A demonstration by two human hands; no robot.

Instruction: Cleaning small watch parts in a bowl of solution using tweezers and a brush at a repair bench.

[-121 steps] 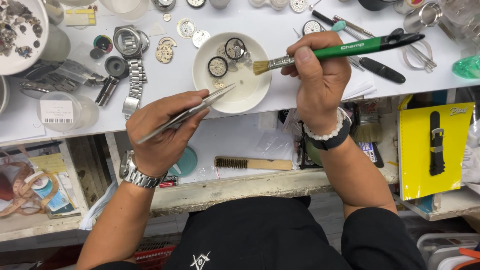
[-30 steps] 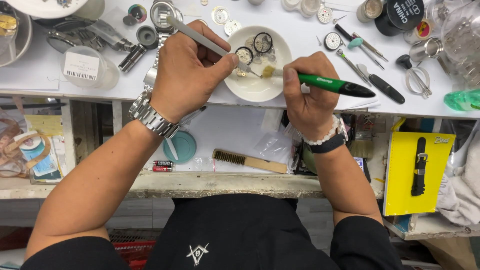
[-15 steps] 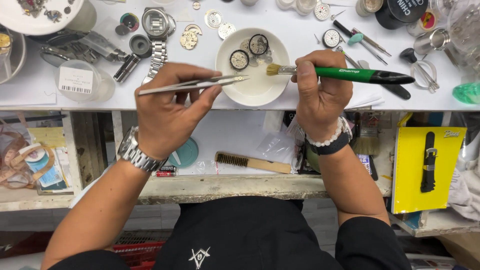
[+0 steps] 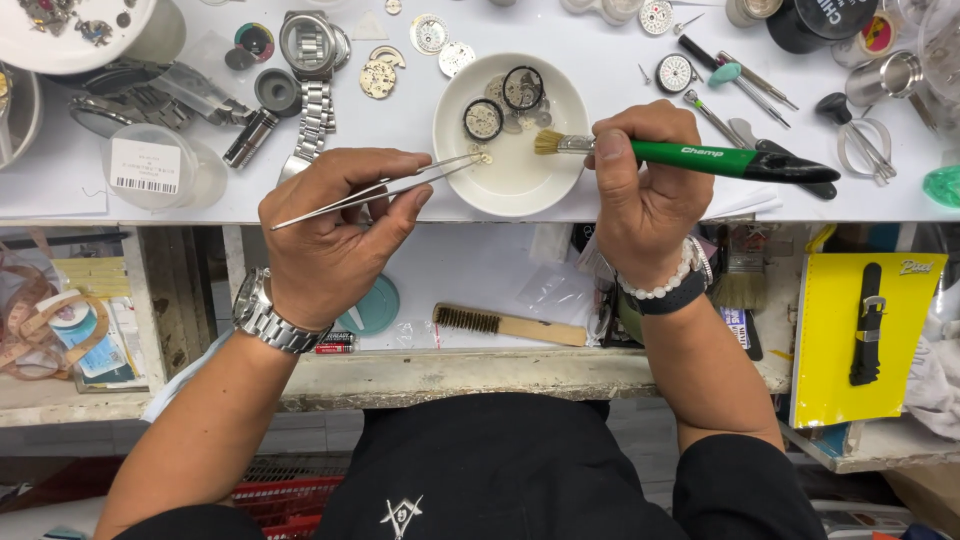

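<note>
Tweezers [image 4: 375,190] are lying pinched in the left hand [image 4: 335,235], and their thin tips are reaching over the rim of the white bowl [image 4: 510,185] on the worktop [image 4: 400,120]. The left arm is coming up from the bottom of the view, with a silver wristwatch [image 4: 262,315] on the wrist. This hand is curling, thumb and first finger squeezing the tweezers, the back of the hand facing up.

The right hand [image 4: 645,190] is making a fist around the green handle of a small brush [image 4: 690,158]. A band of white beads [image 4: 665,285] is sitting on that wrist. The brush is lying almost flat, and its pale bristles are poking into the bowl from the right side. Its black end is pointing away to the right.

Below the worktop, a wooden brush with dark bristles [image 4: 510,323] is lying on a lower shelf. To the right, a flat yellow card [image 4: 860,335] is holding a black watch strap.

Inside the bowl, two round watch parts [image 4: 503,103] are resting near the far rim. To the left, a clear round tub [image 4: 150,165] is showing a white label with black bars. Farther back, a silver watch with a metal band [image 4: 312,65] is lying next to small brass wheels [image 4: 378,77]. Thin tools [image 4: 735,85] are lying at the far right.
</note>
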